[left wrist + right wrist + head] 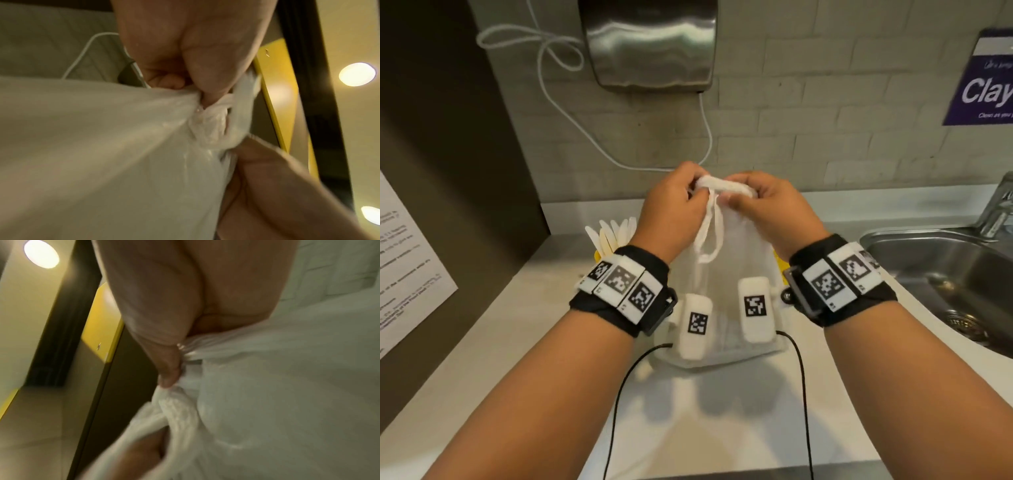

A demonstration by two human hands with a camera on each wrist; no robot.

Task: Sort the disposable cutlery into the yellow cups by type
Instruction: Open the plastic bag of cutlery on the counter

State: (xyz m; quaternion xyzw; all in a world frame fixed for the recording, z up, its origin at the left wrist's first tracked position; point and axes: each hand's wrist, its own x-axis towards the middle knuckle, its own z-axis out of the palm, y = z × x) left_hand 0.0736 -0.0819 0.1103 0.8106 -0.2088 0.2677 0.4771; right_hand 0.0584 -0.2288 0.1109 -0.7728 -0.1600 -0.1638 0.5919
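A white see-through bag (736, 267) hangs over the counter, its gathered top (722, 185) held from both sides. My left hand (688, 192) pinches the left end of the top and my right hand (739, 198) pinches the right end. White ties (710, 233) dangle below. The left wrist view shows my left hand (185, 56) over the bag's knot (207, 126). The right wrist view shows my right hand (170, 353) against the bunched bag (287, 386). White cutlery (613, 233) stands in a yellow cup (597, 255) behind my left wrist. Another yellow edge (779, 265) peeks out beside my right wrist.
A steel sink (945, 274) with a tap (1000, 205) lies to the right. A metal dispenser (650, 44) and a white cable (709, 137) hang on the brick wall behind. A printed sheet (407, 267) is on the left panel. Black cables (619, 394) trail over the white counter (517, 359).
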